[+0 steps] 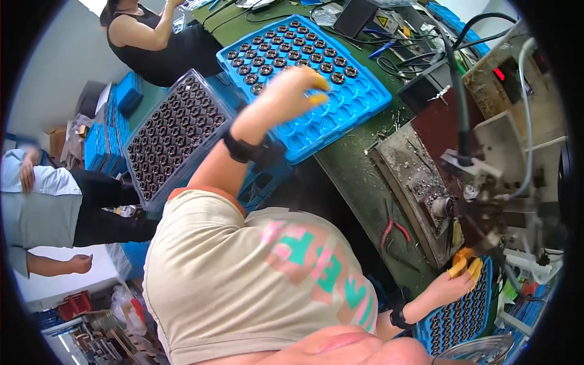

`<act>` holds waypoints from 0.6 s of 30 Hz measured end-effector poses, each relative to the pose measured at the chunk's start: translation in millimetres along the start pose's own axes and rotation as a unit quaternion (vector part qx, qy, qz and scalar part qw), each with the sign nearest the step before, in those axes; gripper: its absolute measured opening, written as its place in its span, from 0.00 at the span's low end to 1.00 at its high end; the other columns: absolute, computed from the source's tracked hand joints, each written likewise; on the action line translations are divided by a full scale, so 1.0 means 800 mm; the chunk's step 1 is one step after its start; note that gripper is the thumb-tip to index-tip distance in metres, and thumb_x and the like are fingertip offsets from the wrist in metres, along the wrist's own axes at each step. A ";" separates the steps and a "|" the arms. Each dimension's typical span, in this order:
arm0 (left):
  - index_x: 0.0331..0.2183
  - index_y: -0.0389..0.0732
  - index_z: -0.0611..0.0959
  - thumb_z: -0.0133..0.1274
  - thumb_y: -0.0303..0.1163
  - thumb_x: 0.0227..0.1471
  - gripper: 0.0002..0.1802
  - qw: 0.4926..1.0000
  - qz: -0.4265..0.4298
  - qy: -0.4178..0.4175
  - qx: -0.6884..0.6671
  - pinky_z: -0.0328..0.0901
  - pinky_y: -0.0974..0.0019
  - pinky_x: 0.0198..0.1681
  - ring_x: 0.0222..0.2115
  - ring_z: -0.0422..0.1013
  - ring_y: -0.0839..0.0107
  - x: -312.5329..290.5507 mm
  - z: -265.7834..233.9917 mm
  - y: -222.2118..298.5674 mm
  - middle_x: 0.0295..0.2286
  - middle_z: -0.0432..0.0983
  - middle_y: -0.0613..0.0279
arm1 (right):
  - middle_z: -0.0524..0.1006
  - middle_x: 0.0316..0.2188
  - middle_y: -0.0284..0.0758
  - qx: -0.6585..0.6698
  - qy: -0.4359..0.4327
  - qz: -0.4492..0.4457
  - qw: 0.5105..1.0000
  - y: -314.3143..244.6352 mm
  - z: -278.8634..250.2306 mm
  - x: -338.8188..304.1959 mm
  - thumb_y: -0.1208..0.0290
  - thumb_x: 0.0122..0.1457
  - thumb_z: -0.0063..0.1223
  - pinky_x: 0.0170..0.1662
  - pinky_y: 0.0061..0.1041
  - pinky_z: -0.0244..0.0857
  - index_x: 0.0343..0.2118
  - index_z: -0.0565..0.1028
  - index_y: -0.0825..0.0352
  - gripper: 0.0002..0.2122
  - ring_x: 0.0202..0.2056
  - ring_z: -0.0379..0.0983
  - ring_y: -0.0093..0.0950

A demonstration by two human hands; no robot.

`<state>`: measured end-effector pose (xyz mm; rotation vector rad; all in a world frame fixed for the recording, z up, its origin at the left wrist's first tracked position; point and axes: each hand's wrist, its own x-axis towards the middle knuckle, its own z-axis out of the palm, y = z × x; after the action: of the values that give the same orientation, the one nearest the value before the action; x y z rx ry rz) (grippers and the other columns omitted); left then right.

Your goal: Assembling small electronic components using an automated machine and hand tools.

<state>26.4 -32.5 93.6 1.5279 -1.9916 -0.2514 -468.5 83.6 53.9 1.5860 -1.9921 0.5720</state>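
Note:
My left hand [291, 91], with yellow finger covers, is over a blue pocketed tray [359, 125] and slightly blurred. Its thumb and fingertips are apart, with no part visible between them. Small round dark parts [280, 62] fill the tray's far rows, while nearer pockets show bare blue plastic. At lower right, my right hand [453, 285], also in yellow finger covers, reaches beside the machine, above a second blue tray [433, 340] of similar parts. Its fingers are bent close together; whatever they grip is hidden.
A grimy metal machine [420, 182] with cables stands on the green bench [353, 176]. Red-handled pliers [395, 228] lie before it. Left of my arm is a full tray of dark parts [176, 134]. Two other people [155, 45] [48, 201] are at far left; blue trays [109, 140] are stacked nearby.

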 end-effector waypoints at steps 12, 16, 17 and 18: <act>0.45 0.41 0.81 0.64 0.33 0.44 0.23 0.991 -0.042 -0.009 0.129 0.65 0.55 0.46 0.41 0.70 0.50 -0.003 0.007 -0.101 0.38 0.75 0.49 | 0.71 0.53 0.46 0.189 0.123 0.014 0.974 -0.075 -0.021 -0.024 0.75 0.61 0.52 0.60 0.38 0.55 0.51 0.71 0.75 0.17 0.55 0.66 0.43; 0.45 0.40 0.81 0.64 0.32 0.45 0.23 0.988 -0.039 -0.011 0.150 0.64 0.58 0.46 0.40 0.70 0.55 -0.002 0.012 -0.110 0.36 0.75 0.52 | 0.71 0.52 0.45 0.214 0.075 0.010 0.974 -0.087 -0.018 -0.051 0.73 0.61 0.50 0.59 0.42 0.54 0.50 0.72 0.72 0.15 0.55 0.64 0.46; 0.45 0.40 0.81 0.63 0.32 0.46 0.22 0.984 -0.044 -0.008 0.170 0.65 0.60 0.46 0.40 0.71 0.57 -0.002 0.012 -0.108 0.36 0.75 0.53 | 0.71 0.52 0.45 0.221 0.072 0.007 0.973 -0.087 -0.014 -0.054 0.74 0.61 0.50 0.59 0.42 0.54 0.50 0.72 0.72 0.15 0.56 0.64 0.46; 0.45 0.40 0.81 0.63 0.32 0.46 0.22 0.985 -0.041 -0.011 0.169 0.65 0.60 0.46 0.40 0.71 0.57 -0.001 0.013 -0.110 0.36 0.75 0.53 | 0.71 0.51 0.44 0.226 0.069 0.007 0.972 -0.085 -0.012 -0.056 0.74 0.60 0.51 0.60 0.42 0.53 0.50 0.72 0.71 0.15 0.56 0.63 0.46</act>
<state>91.7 -61.7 41.5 1.8239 -2.0695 0.0428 -392.8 107.6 33.1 1.7295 -1.8555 1.1740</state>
